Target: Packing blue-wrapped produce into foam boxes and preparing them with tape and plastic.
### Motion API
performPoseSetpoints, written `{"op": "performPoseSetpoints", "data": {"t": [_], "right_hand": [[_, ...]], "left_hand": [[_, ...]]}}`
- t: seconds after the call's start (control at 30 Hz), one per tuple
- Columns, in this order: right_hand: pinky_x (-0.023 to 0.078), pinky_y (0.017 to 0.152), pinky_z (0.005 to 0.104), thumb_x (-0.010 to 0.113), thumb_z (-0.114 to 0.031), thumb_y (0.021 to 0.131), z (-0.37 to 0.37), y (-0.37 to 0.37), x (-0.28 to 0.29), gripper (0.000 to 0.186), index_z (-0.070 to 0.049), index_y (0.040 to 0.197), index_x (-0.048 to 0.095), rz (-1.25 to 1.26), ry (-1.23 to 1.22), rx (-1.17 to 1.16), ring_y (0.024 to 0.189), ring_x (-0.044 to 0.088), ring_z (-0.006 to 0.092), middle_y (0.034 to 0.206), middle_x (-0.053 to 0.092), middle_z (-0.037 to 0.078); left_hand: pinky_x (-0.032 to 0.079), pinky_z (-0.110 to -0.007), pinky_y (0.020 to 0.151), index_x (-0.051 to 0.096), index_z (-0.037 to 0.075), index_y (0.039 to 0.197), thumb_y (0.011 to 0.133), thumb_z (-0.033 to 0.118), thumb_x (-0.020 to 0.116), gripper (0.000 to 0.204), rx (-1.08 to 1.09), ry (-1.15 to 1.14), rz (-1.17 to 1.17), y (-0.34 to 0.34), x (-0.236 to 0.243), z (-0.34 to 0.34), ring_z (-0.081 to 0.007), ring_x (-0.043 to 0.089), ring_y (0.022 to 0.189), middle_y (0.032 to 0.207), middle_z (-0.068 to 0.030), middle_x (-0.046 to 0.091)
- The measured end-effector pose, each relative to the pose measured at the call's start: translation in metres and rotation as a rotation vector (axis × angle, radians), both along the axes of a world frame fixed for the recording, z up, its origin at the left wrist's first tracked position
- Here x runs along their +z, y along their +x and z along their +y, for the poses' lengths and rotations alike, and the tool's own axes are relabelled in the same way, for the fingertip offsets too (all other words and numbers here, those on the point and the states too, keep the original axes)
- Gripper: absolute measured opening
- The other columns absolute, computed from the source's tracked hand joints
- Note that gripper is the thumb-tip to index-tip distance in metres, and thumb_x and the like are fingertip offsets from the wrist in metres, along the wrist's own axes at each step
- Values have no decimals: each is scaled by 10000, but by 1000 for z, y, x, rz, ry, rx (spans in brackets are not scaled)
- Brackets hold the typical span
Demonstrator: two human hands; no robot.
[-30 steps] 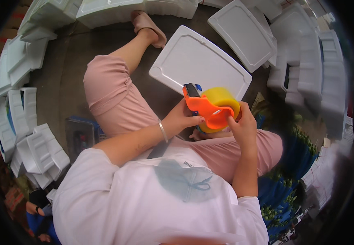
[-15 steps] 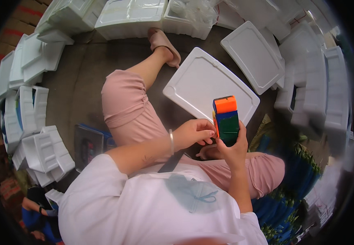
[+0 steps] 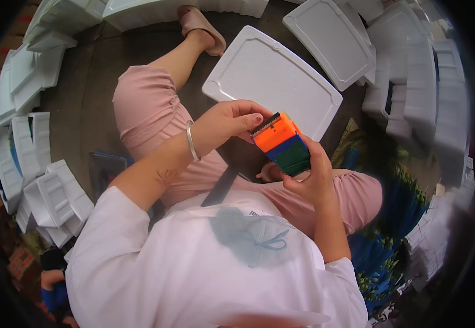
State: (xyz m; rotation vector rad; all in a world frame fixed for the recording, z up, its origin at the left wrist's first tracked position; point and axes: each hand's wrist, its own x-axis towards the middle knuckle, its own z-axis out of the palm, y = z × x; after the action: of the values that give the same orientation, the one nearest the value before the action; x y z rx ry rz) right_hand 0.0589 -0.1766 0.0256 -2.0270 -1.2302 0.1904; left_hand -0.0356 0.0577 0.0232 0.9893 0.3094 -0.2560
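Tape dispenser (image 3: 281, 145), one, orange with a serrated blade, sits gripped between two hands: right hand (image 3: 311, 177) clasps it at 5 o'clock, left hand (image 3: 229, 123) pinches at 9, above one white foam lid (image 3: 273, 79).

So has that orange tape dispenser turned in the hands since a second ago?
Yes. The orange tape dispenser has been turned: its yellow roll faced the camera before, while now its toothed edge points toward the white foam lid.
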Motion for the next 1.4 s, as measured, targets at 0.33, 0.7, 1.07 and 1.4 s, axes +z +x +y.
{"op": "performPoseSetpoints", "data": {"t": [0.33, 0.7, 1.07, 1.4], "right_hand": [[466, 692, 370, 748, -102, 522, -2, 10, 1, 808, -37, 1267, 442, -1, -11, 109, 798, 583, 307, 935, 584, 139], [488, 642, 349, 737, -113, 525, 54, 59, 2, 846, -177, 1331, 486, -4, -97, 220, 742, 585, 268, 907, 548, 110], [510, 632, 359, 768, -182, 584, 76, 83, -13, 799, -274, 1327, 488, -93, -417, 115, 722, 604, 255, 897, 530, 101], [510, 611, 367, 725, -244, 630, 119, 119, -30, 681, -286, 1283, 534, -201, -704, 153, 678, 609, 268, 829, 532, 110]], "left_hand": [[439, -203, 759, 589, 30, 957, 910, 120, 574, 102, 61, -86, 83, 5, -5, -3, -45, 524, 798, 878, 16, 592], [415, -176, 654, 582, 92, 930, 937, 186, 545, 102, 260, -141, 118, 33, -41, 32, -4, 493, 709, 800, 59, 570], [483, -215, 574, 566, 116, 810, 887, 280, 624, 190, 620, 293, 261, 81, -120, 97, -56, 537, 579, 686, 28, 565], [489, -446, 818, 562, 81, 1060, 945, 287, 449, 262, 399, 1377, 745, 108, -212, 202, -337, 605, 1000, 1045, -170, 631]]}}
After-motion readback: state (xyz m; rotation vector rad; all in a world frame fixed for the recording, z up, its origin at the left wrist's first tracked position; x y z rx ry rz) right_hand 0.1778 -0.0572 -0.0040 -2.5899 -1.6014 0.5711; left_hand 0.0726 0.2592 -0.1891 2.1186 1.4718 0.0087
